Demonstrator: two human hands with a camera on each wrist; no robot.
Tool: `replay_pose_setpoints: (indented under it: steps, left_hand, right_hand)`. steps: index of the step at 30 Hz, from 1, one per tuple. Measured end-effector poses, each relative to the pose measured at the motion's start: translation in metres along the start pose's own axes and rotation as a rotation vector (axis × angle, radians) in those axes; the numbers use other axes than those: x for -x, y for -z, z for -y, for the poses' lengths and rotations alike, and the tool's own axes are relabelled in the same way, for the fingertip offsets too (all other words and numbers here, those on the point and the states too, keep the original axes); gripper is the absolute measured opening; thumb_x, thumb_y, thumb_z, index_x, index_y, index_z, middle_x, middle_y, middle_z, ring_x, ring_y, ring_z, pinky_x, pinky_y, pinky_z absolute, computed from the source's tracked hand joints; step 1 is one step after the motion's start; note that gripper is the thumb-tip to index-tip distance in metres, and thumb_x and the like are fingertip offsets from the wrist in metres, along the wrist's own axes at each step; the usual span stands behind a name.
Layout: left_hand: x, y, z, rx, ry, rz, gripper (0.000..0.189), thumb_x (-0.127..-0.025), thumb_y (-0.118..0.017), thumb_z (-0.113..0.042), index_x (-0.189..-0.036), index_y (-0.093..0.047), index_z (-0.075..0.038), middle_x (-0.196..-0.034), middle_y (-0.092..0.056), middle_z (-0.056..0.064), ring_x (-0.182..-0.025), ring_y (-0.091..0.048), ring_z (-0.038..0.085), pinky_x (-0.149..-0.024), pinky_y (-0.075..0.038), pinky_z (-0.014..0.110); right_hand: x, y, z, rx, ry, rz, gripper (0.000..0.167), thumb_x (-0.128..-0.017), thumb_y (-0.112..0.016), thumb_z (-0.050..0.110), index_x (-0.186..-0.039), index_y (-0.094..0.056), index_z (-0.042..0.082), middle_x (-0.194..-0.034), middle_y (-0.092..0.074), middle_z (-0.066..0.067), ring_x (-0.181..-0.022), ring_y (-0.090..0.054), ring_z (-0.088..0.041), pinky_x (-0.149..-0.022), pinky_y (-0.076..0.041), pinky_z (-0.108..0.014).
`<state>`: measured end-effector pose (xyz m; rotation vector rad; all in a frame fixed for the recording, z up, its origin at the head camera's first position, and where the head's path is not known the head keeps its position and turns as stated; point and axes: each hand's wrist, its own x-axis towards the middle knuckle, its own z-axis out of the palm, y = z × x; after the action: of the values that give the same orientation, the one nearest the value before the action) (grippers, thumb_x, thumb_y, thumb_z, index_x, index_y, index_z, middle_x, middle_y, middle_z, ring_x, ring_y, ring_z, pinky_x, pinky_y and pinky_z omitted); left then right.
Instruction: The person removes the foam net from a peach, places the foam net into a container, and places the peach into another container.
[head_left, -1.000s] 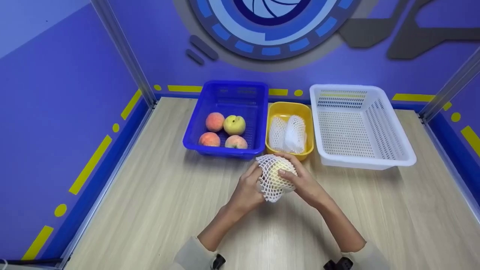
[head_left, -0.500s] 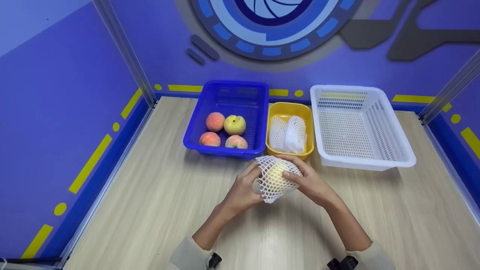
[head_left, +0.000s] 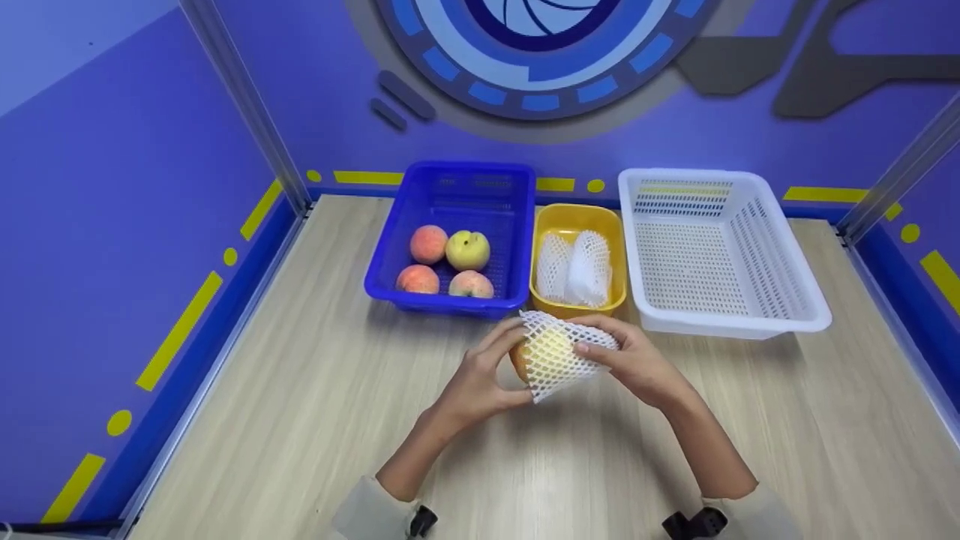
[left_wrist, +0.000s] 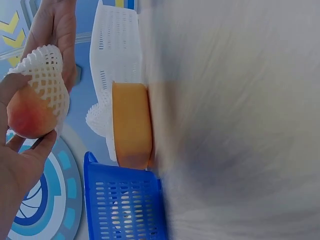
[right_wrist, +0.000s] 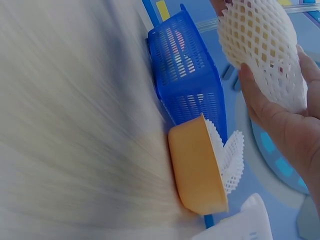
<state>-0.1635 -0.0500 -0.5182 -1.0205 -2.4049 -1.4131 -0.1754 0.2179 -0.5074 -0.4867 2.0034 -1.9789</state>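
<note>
A peach [left_wrist: 32, 117] sits partly inside a white foam net sleeve [head_left: 561, 366], held up over the near side of the yellow box. In the left wrist view its red-orange end is bare, while mesh covers the rest. My left hand [head_left: 474, 384] holds the peach and the sleeve's mouth at that bare end, thumb and fingers on opposite sides. At the narrower right end, my right hand [head_left: 640, 365] grips the covered part, its thumb lying across the mesh. The right wrist view shows this thumb and fingers around the sleeve [right_wrist: 265, 55].
Several peaches [head_left: 466, 250] lie in a blue basket [head_left: 442, 301] at back left. Beside it, a yellow box [head_left: 577, 213] contains foam net sleeves [head_left: 589, 268]. A white perforated basket [head_left: 694, 266] stands at back right. Blue panels [head_left: 330, 97] border the wooden table [head_left: 300, 420].
Both hands have drawn apart, left hand leftward and right hand rightward. More of the sleeve stretches to the right, and the peach's orange end now shows at its left opening.
</note>
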Motion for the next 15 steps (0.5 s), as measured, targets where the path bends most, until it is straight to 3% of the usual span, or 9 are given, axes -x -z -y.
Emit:
replay_pose_setpoints:
  steps: [7,15]
  left_hand:
    - [0.001,0.006,0.007,0.087,-0.053,-0.053,0.079,-0.075,-0.088,-0.011,-0.145,-0.050,-0.013,-0.149,-0.048,0.005,-0.135,-0.050,0.020,-0.103,-0.051,0.033]
    - [0.003,0.017,0.012,0.059,-0.005,-0.133,0.090,-0.071,-0.091,-0.009,-0.149,-0.046,-0.011,-0.147,-0.045,0.005,-0.128,-0.052,0.019,-0.092,-0.055,0.031]
  right_hand:
    - [0.003,0.005,0.002,-0.013,-0.043,-0.051,0.032,-0.099,-0.067,0.014,-0.127,-0.062,0.000,-0.111,-0.066,-0.010,-0.094,-0.066,-0.019,-0.080,-0.059,-0.029]
    - [0.008,0.013,0.004,-0.029,-0.052,-0.110,0.031,-0.098,-0.068,0.014,-0.127,-0.063,0.001,-0.112,-0.067,-0.010,-0.094,-0.068,-0.018,-0.080,-0.059,-0.029]
